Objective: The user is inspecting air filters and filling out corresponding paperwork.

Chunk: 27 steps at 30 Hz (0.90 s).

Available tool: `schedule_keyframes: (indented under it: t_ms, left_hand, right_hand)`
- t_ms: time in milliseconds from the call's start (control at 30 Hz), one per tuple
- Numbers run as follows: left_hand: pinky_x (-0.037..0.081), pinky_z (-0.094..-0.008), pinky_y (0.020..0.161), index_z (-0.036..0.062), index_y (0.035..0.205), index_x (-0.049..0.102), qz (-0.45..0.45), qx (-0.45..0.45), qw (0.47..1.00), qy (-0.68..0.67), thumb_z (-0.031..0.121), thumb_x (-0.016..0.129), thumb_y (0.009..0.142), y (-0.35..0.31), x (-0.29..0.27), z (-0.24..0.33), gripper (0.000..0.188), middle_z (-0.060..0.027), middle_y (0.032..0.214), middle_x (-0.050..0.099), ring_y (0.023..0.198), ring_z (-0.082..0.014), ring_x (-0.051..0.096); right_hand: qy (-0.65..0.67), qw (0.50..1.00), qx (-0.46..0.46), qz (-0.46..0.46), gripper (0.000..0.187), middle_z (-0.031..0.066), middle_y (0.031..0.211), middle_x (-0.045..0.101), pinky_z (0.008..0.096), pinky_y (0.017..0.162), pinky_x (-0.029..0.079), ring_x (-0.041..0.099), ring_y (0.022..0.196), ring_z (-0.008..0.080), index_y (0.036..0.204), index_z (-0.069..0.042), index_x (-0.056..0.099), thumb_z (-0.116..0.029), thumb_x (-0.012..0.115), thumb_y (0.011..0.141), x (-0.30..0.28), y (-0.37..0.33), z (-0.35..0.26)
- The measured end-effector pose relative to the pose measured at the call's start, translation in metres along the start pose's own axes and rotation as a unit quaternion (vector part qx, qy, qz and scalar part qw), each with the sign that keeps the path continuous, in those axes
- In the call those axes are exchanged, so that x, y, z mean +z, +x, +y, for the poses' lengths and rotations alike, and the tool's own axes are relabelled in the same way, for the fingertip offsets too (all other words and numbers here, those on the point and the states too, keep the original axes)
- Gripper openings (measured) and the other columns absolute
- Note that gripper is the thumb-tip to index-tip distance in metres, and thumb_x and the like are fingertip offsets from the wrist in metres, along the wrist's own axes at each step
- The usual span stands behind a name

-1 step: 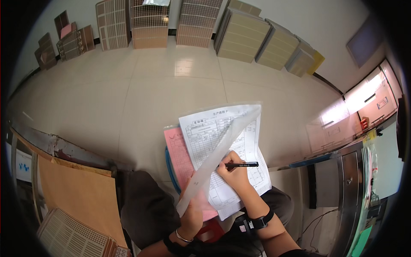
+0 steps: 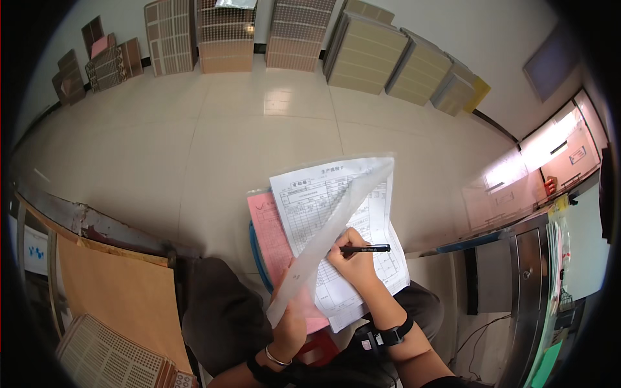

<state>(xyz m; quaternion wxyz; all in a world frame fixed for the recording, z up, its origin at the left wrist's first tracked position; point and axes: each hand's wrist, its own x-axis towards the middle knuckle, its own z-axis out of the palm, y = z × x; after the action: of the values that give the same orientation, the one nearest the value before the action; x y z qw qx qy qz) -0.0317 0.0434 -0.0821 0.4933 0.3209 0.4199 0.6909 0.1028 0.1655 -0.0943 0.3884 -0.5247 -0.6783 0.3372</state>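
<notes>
Printed forms (image 2: 304, 200) lie tilted over my lap, with clear plastic showing along the top edge. A pale, translucent sheet (image 2: 304, 275) is turned back in a diagonal fold across them. My left hand (image 2: 293, 317) grips the lower left of this sheet, its fingers mostly covered by it. My right hand (image 2: 354, 262) is closed round a black pen (image 2: 366, 248), resting on the form beside the fold; the pen's tip is hidden. Beneath the forms are a pink printed sheet (image 2: 268, 223) and a blue-edged board (image 2: 260, 258), mostly covered.
Stacks of perforated panels (image 2: 226, 48) and greenish boards (image 2: 369, 52) lean against the far wall. On the left stand a brown board (image 2: 119, 278) and a holed panel (image 2: 116, 355). To the right is a dark metal cabinet (image 2: 527, 275), with cables (image 2: 479, 336) beside it.
</notes>
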Motion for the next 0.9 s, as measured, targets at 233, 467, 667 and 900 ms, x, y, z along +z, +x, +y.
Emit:
schedule_keyframes:
  t_ms: [233,467,667,900]
  left_hand:
    - [0.02,-0.0391,0.11,-0.005,0.137,0.025,-0.016,-0.013,1.0,0.001,0.034,0.032,0.098,-0.002,0.0,0.0,0.056,-0.0168,0.141,0.032,0.132,-0.0268,0.029]
    - [0.022,-0.0394,0.11,-0.0053,0.134,0.03,-0.011,-0.014,1.0,0.008,0.033,0.032,0.098,-0.003,-0.002,-0.008,0.053,-0.0171,0.14,0.033,0.131,-0.027,0.03]
    - [0.021,-0.0392,0.11,-0.006,0.134,0.03,-0.013,-0.011,0.999,0.032,0.033,0.032,0.098,-0.002,-0.003,-0.003,0.053,-0.018,0.14,0.034,0.131,-0.0279,0.03]
    - [0.028,-0.0368,0.105,-0.0068,0.134,0.031,-0.006,0.019,0.999,0.048,0.022,0.034,0.095,-0.002,0.0,0.0,0.048,-0.0184,0.136,0.038,0.126,-0.0267,0.037]
  right_hand:
    - [0.022,1.0,0.01,0.002,0.02,0.0028,0.055,0.051,0.0234,0.045,0.039,0.048,0.048,0.0084,0.068,-0.004,0.047,-0.009,0.065,0.073,0.001,-0.002,0.002]
    - [0.022,1.0,0.015,-0.001,0.02,0.0028,0.055,0.051,0.0243,0.046,0.039,0.047,0.049,0.0085,0.067,-0.004,0.046,-0.008,0.065,0.072,-0.002,-0.001,0.0]
    - [0.016,1.0,0.018,0.009,0.02,0.0029,0.056,0.05,0.0243,0.046,0.039,0.047,0.049,0.0084,0.067,-0.004,0.046,-0.006,0.064,0.072,0.0,0.0,-0.009]
    - [0.015,1.0,0.012,0.015,0.02,0.0022,0.055,0.049,0.0242,0.046,0.039,0.047,0.05,0.0079,0.068,-0.004,0.046,-0.004,0.065,0.072,-0.001,-0.001,-0.007]
